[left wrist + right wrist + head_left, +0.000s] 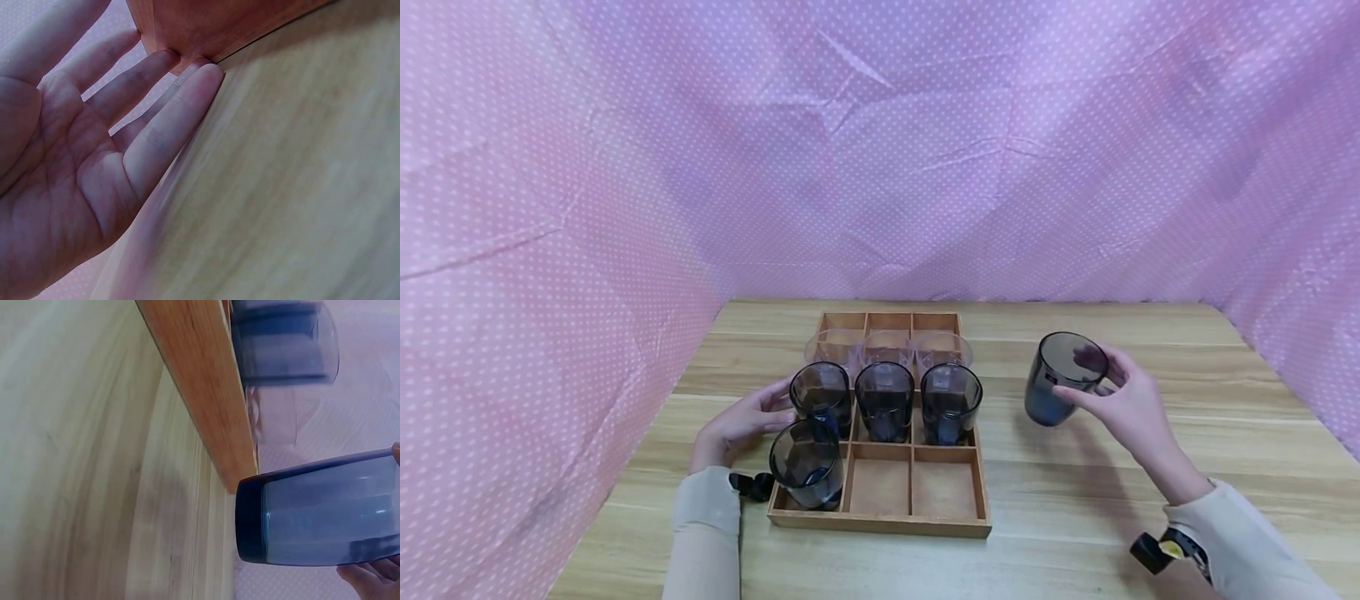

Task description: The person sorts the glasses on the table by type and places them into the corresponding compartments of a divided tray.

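Observation:
My right hand grips a dark smoky-blue drinking glass near its rim, holding it above the table to the right of a wooden compartment tray. The right wrist view shows that glass with its thick base off the tabletop. At the tray's left side is my left hand; in the left wrist view its extended fingertips touch the tray's wooden wall. Three dark glasses stand in a row across the tray. One more dark glass occupies the front left compartment.
Behind the dark row stand three clear pinkish glasses. The front middle and front right compartments show bare wood. Under everything lies a light wood table, with pink dotted cloth hanging at its back and sides.

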Tool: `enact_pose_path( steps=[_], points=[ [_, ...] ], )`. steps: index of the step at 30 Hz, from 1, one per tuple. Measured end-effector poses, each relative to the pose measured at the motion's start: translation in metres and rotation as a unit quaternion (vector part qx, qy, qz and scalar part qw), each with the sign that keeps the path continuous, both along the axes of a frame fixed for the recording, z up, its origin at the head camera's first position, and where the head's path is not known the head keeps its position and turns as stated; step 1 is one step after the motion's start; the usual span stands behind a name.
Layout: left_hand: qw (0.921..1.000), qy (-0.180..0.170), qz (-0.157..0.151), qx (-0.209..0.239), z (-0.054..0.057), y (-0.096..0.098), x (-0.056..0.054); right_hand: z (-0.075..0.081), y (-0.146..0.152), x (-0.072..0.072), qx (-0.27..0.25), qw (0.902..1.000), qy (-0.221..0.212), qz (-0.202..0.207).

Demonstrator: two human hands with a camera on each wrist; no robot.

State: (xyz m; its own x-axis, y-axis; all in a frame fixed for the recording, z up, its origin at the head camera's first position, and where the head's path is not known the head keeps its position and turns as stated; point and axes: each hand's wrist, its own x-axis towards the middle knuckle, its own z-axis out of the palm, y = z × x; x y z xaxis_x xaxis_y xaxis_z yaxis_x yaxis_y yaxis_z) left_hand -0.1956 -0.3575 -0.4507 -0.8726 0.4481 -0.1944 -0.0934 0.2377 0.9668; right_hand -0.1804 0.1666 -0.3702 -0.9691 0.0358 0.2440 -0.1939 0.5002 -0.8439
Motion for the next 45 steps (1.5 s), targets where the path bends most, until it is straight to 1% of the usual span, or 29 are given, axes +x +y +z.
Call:
enact_pose_path(
  steps=[5,9,13,16,26,31,33,37,40,45],
  points=[
    [1.0,0.001,0.003,-0.003,0.002,0.001,0.0,0.005,-0.001,0.018,-0.002,1.0,0.007,0.007],
    [1.0,0.003,-0.002,-0.004,0.002,0.001,0.001,0.008,-0.003,0.031,0.006,0.9998,0.007,0.015],
    [1.0,0.002,-0.005,0.004,0.001,0.0,0.001,0.009,-0.007,0.041,0.006,0.9995,0.012,0.029],
    [0.9999,0.002,-0.005,0.01,0.001,-0.001,0.001,0.009,-0.011,0.047,-0.006,0.9987,0.016,0.047],
    [0.9999,0.001,-0.001,0.012,0.002,0.0,0.003,0.01,-0.04,0.061,-0.026,0.9923,0.049,0.11],
    [0.9999,0.009,-0.009,0.005,0.002,0.001,0.002,0.011,-0.055,0.068,-0.03,0.9885,0.057,0.136],
    [0.9998,0.011,-0.013,0.012,0.001,0.001,0.0,0.012,-0.061,0.07,-0.034,0.9867,0.059,0.148],
    [0.9997,0.008,-0.014,0.02,-0.001,0.0,-0.001,0.012,-0.072,0.072,-0.045,0.9836,0.051,0.167],
    [0.9999,0.006,-0.01,0.009,0.0,0.0,0.0,0.013,-0.082,0.074,-0.051,0.9834,0.036,0.17],
    [1.0,-0.008,0.005,0.001,0.001,0.001,0.001,0.012,-0.097,0.074,-0.067,0.9815,0.014,0.179]
  ],
)
